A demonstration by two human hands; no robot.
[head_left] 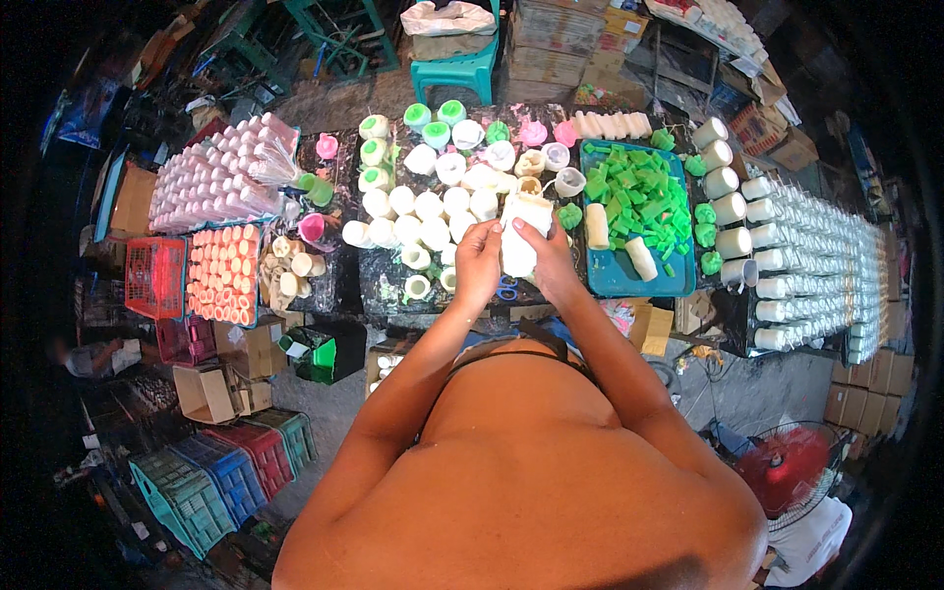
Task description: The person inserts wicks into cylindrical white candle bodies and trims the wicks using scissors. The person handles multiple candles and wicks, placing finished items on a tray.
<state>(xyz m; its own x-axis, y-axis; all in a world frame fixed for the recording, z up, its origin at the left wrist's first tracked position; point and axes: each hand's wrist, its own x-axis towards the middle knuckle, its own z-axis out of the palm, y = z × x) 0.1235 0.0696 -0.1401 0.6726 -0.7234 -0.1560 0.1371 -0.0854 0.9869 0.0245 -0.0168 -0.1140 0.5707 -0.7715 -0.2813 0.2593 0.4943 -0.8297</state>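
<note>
At ten o'clock from the hands, white round pieces [428,205] sit on the desk [382,279]. The left hand [478,261] has its fingers pressed on a white block [521,248], at twelve o'clock from the belly; the right hand [554,264] grips it too. At two o'clock, green chunks [639,187] fill a blue tray [612,279].

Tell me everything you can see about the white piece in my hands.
The white piece is blocky and longer than wide, with a bright, pale face turned up. Its long side runs away from your body. Your left hand holds its left side, your right hand its right, both thumbs resting against it. It sits in front of your body, at the table. Its material is unclear.
</note>
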